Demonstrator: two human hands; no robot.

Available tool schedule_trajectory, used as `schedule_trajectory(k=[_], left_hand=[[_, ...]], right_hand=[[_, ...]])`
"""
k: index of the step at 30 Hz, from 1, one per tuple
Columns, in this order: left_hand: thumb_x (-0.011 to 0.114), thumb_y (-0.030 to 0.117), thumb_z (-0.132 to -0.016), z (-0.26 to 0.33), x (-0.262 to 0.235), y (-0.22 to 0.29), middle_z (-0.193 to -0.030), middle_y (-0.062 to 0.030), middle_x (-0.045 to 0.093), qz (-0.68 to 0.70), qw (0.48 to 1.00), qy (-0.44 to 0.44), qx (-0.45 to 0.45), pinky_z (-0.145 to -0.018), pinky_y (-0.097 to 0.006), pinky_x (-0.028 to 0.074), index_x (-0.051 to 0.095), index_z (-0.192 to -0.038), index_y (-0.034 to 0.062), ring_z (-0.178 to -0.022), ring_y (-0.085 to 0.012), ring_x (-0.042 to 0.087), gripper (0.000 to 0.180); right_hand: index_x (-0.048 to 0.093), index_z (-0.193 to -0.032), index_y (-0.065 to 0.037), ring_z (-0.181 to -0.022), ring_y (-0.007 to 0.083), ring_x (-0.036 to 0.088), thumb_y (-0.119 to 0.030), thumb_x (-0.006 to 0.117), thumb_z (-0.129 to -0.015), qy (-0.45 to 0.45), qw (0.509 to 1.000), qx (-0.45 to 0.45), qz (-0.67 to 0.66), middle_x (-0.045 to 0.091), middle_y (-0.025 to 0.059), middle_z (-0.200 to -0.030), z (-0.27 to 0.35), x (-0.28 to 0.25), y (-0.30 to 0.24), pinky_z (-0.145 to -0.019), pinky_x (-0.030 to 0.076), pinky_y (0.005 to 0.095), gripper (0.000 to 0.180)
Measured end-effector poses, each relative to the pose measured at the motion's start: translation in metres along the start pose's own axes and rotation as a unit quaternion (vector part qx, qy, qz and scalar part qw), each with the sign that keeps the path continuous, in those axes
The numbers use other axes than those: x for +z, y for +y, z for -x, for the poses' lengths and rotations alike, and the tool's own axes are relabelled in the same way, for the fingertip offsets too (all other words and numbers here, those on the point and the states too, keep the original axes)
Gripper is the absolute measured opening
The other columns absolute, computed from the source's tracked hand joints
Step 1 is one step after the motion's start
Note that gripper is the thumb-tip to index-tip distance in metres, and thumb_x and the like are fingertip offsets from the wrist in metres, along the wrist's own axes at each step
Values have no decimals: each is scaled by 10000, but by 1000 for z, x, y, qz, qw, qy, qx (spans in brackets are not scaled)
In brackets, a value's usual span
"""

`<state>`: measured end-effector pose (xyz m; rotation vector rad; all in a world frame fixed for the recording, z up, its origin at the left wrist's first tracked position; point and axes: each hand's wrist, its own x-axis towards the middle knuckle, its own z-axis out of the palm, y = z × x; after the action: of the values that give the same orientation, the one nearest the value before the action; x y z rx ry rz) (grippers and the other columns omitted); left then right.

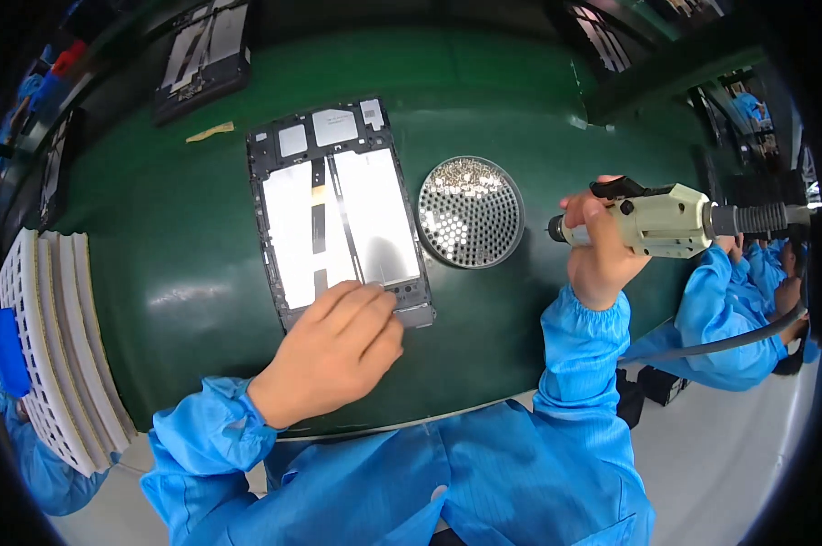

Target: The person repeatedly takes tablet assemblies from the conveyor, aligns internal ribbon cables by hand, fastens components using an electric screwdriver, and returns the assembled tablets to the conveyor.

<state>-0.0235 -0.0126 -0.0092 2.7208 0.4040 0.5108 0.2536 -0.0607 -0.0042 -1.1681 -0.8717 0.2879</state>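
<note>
An opened tablet (374, 191), with silver battery panels and a black frame, lies at the middle of the green bench. My left hand (338, 346) rests over its near edge, fingers curled together with their tips down by the frame; anything between them is hidden. My right hand (606, 255) is wrapped round a pale electric screwdriver (670, 221), held level to the right with its tip toward the left. Between the tablet and that hand sits a round dish (472, 259) with a perforated plate, small shiny screws gathered at its far side.
Stacked pale trays (60, 346) stand at the left edge. Another opened device (206, 55) lies at the far left, near a scrap of yellowish tape (210, 132). From the screwdriver's rear runs a thick cable (747, 338). Co-workers in blue sleeves (729, 318) are at the right.
</note>
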Motion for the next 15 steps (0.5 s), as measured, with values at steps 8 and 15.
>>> schedule_trajectory(k=[8,15], left_hand=[[638,72,-657,-7,21,-5,-923,-134,569,26,996,30,76,-813,-382,476,621,-867,-48,-912,-277,556,242],[698,38,-700,-2,28,1,-925,-164,599,-12,995,76,58,-690,-385,487,638,-895,-54,-851,-291,573,224]], right_hand=[[552,-1025,30,-567,190,534,-6,578,-779,-6,999,0,34,571,99,-687,2,-3,2,-630,487,395,250],[554,-1026,28,-567,203,531,-20,575,-775,-6,1000,-3,26,568,115,-678,1,2,1,-635,489,409,257]])
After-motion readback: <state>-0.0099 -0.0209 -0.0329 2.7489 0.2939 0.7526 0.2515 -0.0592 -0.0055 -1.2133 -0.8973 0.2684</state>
